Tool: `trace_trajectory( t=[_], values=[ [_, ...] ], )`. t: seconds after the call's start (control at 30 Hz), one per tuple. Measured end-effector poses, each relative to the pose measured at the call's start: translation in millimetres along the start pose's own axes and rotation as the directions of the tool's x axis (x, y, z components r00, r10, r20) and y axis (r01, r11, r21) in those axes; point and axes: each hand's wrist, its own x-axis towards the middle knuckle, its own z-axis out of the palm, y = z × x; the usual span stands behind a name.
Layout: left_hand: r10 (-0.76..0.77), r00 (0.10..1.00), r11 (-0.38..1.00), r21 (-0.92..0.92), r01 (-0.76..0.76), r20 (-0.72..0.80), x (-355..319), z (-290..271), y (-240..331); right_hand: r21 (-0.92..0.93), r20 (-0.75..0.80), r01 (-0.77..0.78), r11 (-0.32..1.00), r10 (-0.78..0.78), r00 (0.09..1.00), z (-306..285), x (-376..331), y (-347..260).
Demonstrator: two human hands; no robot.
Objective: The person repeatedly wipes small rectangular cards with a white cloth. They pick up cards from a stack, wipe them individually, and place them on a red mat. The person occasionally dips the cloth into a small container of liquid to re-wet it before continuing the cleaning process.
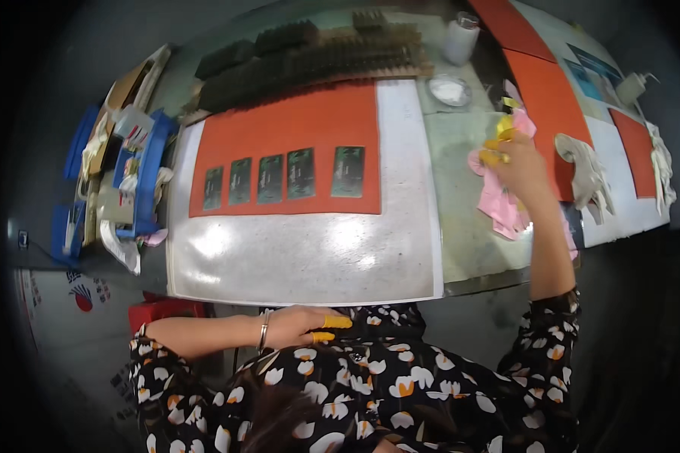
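My right hand (523, 164), yellow covers on its fingertips, is at the right side of the table with its fingers closed on a crumpled pink cloth (499, 208). A small yellow piece (504, 123) lies just beyond those fingers. My left hand (295, 326) rests at my front below the table edge, fingers stretched out and two of them in yellow covers; nothing shows in it. Ahead of it, on an orange mat (295, 124), several dark, glossy rectangular plates (348, 172) lie in a row, the rightmost set a little apart.
Racks of dark upright pieces (310, 68) line the back. A white bottle (461, 38) and a small dish of white material (449, 91) stand behind the cloth. Blue bins (151, 174) sit at the left; pale gloves (584, 172) and a pump bottle (633, 88) are at the right.
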Motion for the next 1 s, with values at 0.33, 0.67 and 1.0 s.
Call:
trace_trajectory(
  t=[0.33,0.67,1.0],
  values=[
    [0.017,1.0,0.971,0.239,-0.016,-0.003,-3,-11,11,-0.538,0.028,-0.216,0.815,0.273,0.962,-45,19,161],
    [0.0,0.965,0.999,-0.041,-0.012,-0.262,2,-48,26,-0.163,-0.137,-0.311,0.937,0.29,0.947,-110,-31,47],
    [0.084,0.69,0.906,-0.233,-0.353,-0.719,32,-63,-1,0.821,0.421,-0.324,-0.47,0.115,0.9,81,-76,-224]
  ],
)
